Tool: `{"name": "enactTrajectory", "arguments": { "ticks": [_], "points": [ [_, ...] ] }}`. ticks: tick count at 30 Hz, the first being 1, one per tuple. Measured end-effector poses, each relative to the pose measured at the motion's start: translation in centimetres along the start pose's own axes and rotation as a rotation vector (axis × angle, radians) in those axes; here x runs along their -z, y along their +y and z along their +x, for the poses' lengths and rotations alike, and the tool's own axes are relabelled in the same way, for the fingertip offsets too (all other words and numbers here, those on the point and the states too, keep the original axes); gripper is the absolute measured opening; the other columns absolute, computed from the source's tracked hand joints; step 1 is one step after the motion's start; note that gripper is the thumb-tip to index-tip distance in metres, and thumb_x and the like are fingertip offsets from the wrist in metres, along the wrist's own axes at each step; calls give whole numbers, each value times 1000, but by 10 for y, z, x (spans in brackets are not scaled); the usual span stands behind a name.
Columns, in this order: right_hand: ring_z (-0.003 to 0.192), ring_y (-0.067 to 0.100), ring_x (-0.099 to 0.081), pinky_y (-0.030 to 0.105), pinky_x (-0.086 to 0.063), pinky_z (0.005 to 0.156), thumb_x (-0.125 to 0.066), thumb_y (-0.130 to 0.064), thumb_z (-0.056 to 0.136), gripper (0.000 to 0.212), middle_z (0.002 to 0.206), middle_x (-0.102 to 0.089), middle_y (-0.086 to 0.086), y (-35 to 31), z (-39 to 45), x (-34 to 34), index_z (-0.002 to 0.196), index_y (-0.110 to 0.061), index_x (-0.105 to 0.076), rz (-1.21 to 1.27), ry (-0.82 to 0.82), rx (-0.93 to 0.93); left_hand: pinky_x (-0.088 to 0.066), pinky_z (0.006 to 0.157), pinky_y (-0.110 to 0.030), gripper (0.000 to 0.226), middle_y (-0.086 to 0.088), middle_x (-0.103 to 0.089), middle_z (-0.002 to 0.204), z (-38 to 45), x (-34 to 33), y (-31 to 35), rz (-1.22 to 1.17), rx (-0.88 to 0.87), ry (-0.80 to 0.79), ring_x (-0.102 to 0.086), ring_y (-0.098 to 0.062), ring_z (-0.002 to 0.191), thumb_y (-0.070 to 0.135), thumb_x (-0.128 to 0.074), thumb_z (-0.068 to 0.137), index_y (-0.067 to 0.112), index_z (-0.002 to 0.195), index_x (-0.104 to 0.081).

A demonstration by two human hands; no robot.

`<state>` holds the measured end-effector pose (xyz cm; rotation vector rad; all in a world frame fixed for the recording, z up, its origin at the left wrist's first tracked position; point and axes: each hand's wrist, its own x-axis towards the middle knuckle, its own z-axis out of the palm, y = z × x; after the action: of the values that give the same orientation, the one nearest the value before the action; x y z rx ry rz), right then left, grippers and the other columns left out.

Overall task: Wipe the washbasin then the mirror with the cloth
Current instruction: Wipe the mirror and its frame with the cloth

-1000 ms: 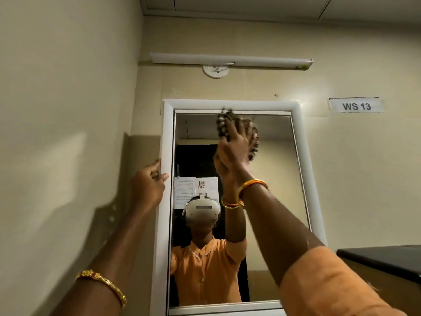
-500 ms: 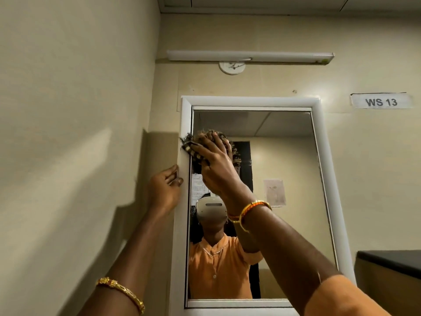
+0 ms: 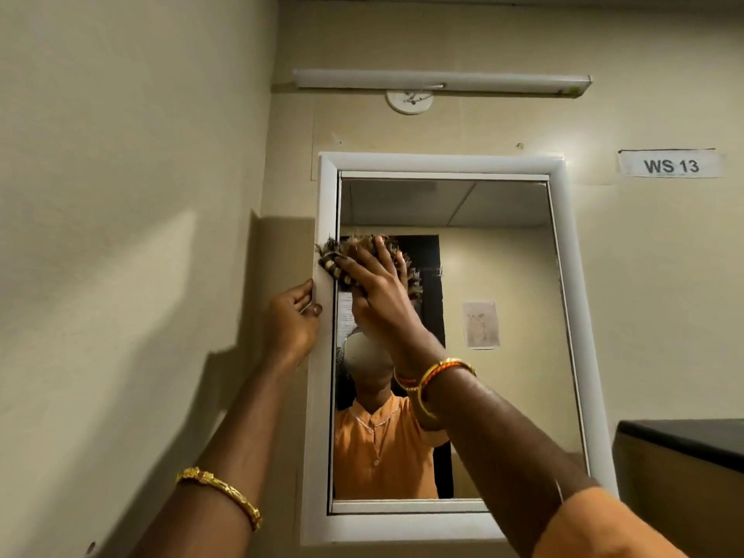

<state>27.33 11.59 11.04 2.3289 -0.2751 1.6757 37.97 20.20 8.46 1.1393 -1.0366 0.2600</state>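
At the mirror's (image 3: 499, 275) left edge, the right hand (image 3: 378, 287) presses the striped cloth (image 3: 336, 261), fingers spread flat. The left hand (image 3: 292, 320) pinches the frame (image 3: 324, 396). The washbasin isn't visible; most glass probably remains.

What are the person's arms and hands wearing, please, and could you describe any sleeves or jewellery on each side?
The left hand is bare, with a gold, ornate bangle further down that forearm. The right hand is bare too; its wrist carries a gold-and-orange bangle. An orange sleeve covers the right upper arm. No left sleeve is in view.
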Motion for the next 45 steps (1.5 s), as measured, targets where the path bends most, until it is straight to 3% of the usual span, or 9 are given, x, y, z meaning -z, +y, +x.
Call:
{"name": "enactTrajectory", "arguments": {
  "ticks": [4, 8, 15, 21, 27, 31, 36, 38, 45],
  "points": [
    [146, 16, 8, 40, 12, 117, -36, -24, 85, 56, 156, -23, 0, 4, -54, -11, 140, -30, -39, -44, -85, 139, -45, 100, -28, 54, -13, -60, 128, 1, -3, -8, 3, -19, 30, -58, -20, 117, -16, -55, 81, 3, 132, -50],
    [147, 24, -4, 44, 3, 119, -31, -26, 86, 54, 154, -30, 4, 13, -27, -1, 138, -26, -44, -110, -62, 148, -45, 98, -27, 47, -12, -61, 127, -1, -5, -7, 50, -47, 61, -58, -22, 118, -9, -55, 85, 4, 131, -52],
    [148, 21, -1, 48, 3, 120, -40, -28, 82, 57, 156, -25, -2, 10, 17, 5, 139, -30, -39, -52, 201, -169, -49, 96, -36, 35, -14, -66, 119, -17, -13, -16, 51, -104, 214, -62, -26, 109, 0, -57, 89, 4, 123, -59],
    [147, 22, -6, 43, 3, 120, -39, -27, 77, 63, 155, -28, -1, 49, 3, 37, 140, -27, -40, -33, 423, -413, -45, 77, -23, 25, -15, -70, 106, -37, -7, -15, 89, -145, 252, -61, -14, 89, 4, -58, 89, 1, 113, -65],
    [147, 21, -8, 44, 1, 121, -37, -29, 79, 62, 155, -29, 0, 102, -37, 75, 140, -27, -40, -3, 585, -589, -46, 76, -21, 28, -16, -71, 105, -39, -8, -11, 59, -95, 249, -64, -15, 89, 10, -67, 84, -1, 111, -67],
    [147, 24, -1, 47, 4, 120, -37, -35, 80, 61, 157, -23, 1, 85, -34, 70, 141, -29, -38, -18, 546, -626, -49, 86, -25, 31, -17, -68, 113, -41, -20, -20, 62, -105, 300, -67, -24, 101, 12, -65, 87, 0, 116, -64],
    [147, 27, -4, 51, -3, 119, -44, -28, 91, 50, 157, -22, 4, 54, -35, 35, 141, -29, -37, -168, 186, -111, -48, 92, -34, 33, -16, -64, 123, -50, -42, -22, 120, -138, 412, -62, -28, 112, 12, -55, 93, 2, 125, -58],
    [148, 25, -5, 48, -6, 120, -43, -24, 95, 48, 157, -22, 4, 67, -37, 43, 142, -29, -36, -200, 136, -48, -47, 92, -38, 35, -15, -61, 128, -53, -50, -22, 180, -133, 453, -58, -30, 115, 10, -51, 93, 6, 128, -55],
    [147, 23, 0, 46, -1, 120, -50, -14, 88, 55, 157, -22, -1, 130, -38, 124, 140, -32, -39, -141, 331, -468, -47, 97, -43, 41, -14, -51, 135, -55, -58, -30, 237, -132, 437, -51, -31, 122, 8, -46, 95, 13, 135, -44]
  ]
}}
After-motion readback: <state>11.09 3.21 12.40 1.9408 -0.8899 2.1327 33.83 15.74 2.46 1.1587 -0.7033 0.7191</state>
